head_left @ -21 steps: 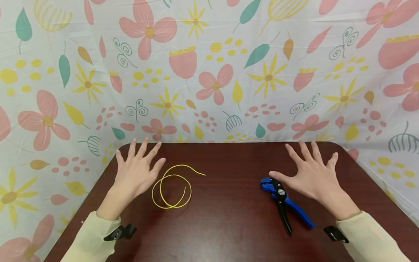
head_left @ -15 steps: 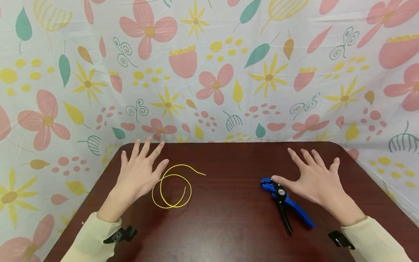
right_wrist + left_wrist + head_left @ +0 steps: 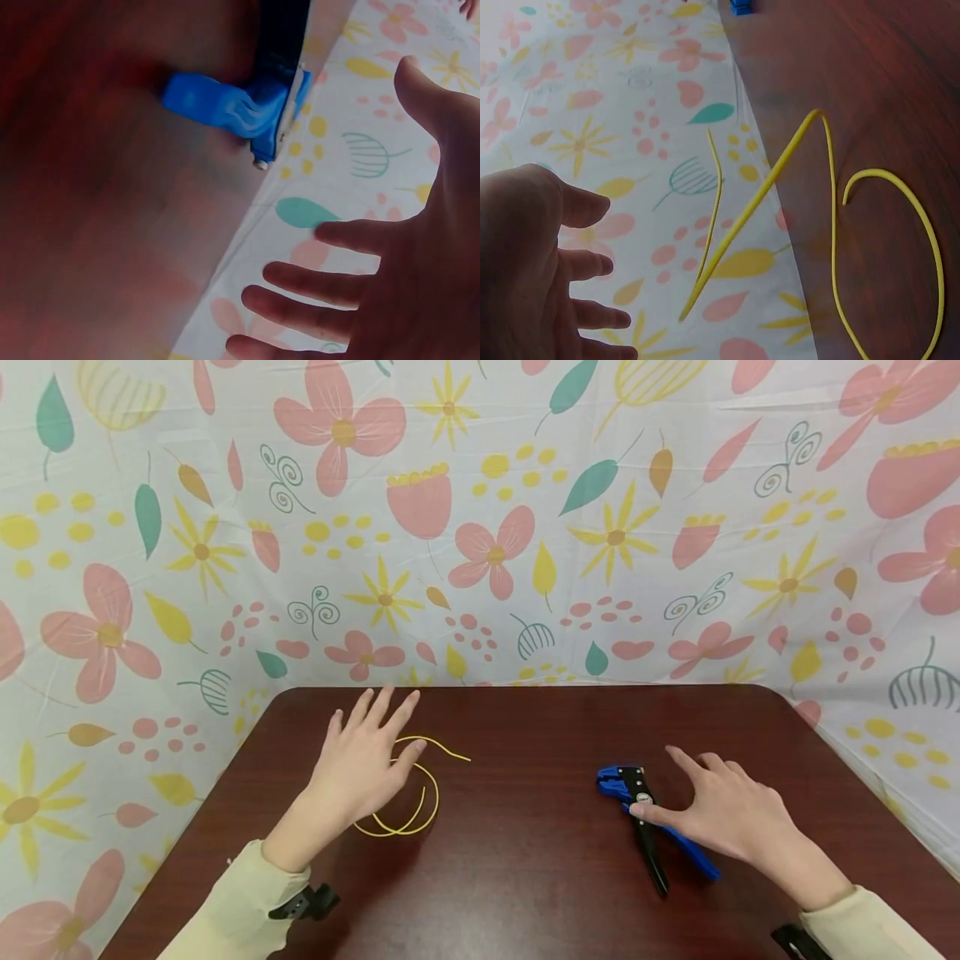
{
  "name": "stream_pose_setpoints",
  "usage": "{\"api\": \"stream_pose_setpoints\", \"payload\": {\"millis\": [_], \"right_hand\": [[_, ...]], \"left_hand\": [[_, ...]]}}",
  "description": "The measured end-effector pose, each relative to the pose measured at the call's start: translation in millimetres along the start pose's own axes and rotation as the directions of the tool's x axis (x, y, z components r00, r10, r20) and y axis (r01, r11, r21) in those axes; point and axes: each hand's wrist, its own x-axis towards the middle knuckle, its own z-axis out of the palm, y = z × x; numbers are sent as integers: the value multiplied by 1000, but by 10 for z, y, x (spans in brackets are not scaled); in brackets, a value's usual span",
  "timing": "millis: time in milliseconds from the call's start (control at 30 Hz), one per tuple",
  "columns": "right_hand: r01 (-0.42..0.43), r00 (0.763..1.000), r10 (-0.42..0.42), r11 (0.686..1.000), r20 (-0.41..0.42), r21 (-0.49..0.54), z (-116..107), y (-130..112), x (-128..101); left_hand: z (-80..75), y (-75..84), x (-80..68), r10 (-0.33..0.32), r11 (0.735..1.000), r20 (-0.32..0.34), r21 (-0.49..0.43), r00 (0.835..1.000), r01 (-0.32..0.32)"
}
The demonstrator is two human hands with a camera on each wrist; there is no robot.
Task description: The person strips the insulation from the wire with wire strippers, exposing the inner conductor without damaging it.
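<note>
Reaching with both hands spread over one wire and one stripping tool.
The left hand (image 3: 358,770), fingers straight and loose, hovers over the coiled yellow wire (image 3: 420,793) on the table (image 3: 525,893); the right hand (image 3: 723,814), fingers relaxed, grasps nothing, its thumb at the blue wire stripper (image 3: 651,827). Nothing is picked up yet.

A dark reddish-brown table (image 3: 525,893) with a glossy wood-grain top and rounded far corners filled the lower middle of the head view. Behind it and down both sides hung a white cloth backdrop (image 3: 480,527), faintly creased, printed with pink flowers, yellow star-shaped blossoms and dots, teal leaves and thin curled line drawings. The light was soft and even, leaving only a dull sheen on the table.
</note>
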Motion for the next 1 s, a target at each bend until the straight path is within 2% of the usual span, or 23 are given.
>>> {"api": "stream_pose_setpoints", "payload": {"millis": [100,267,333,600,733,1000], "right_hand": [[-7,999,6,1000,40,15,15,8,-53],[-21,986,13,999,166,47,31,15,-114],[-19,983,7,998,184,61,62,11,-134],[-1,976,-18,996,217,84,148,-36,-184],[9,972,-27,997,232,79,167,-64,-182],[46,975,-59,997,215,65,189,-80,-155]], "left_hand": [[36,69,26,33,999,-4,32,999,-33],[145,127,62,89,992,-13,94,996,-87],[196,133,73,105,988,-15,111,994,-103],[321,181,73,125,987,-8,103,992,-123],[365,195,74,141,987,-44,87,989,-136],[437,168,79,156,987,-101,-12,983,-158]]}}
